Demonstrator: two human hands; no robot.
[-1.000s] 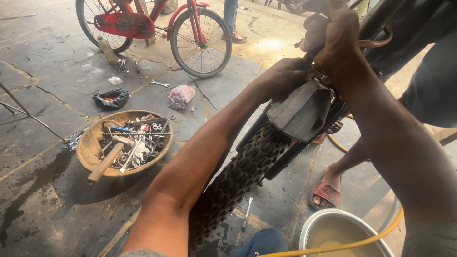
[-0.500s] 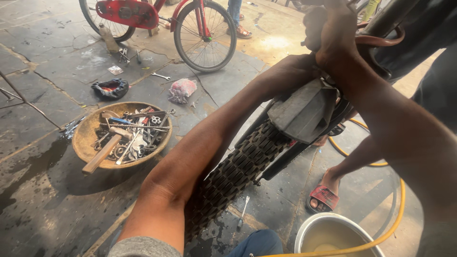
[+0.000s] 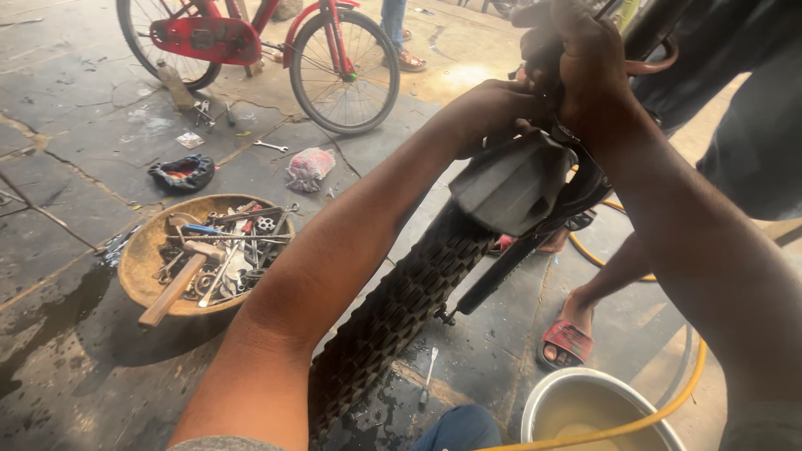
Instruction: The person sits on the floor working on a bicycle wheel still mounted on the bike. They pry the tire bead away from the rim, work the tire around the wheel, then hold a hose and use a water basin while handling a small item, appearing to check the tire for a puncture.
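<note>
Up top, both hands clenched: left hand and right hand side by side above the knobby tyre slanting down-left from them.

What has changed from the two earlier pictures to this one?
Very little. The view has drifted slightly, so the tool bowl and red bicycle sit a bit differently in the picture. Both hands, left hand and right hand, stay gripped above the knobby tyre.
</note>
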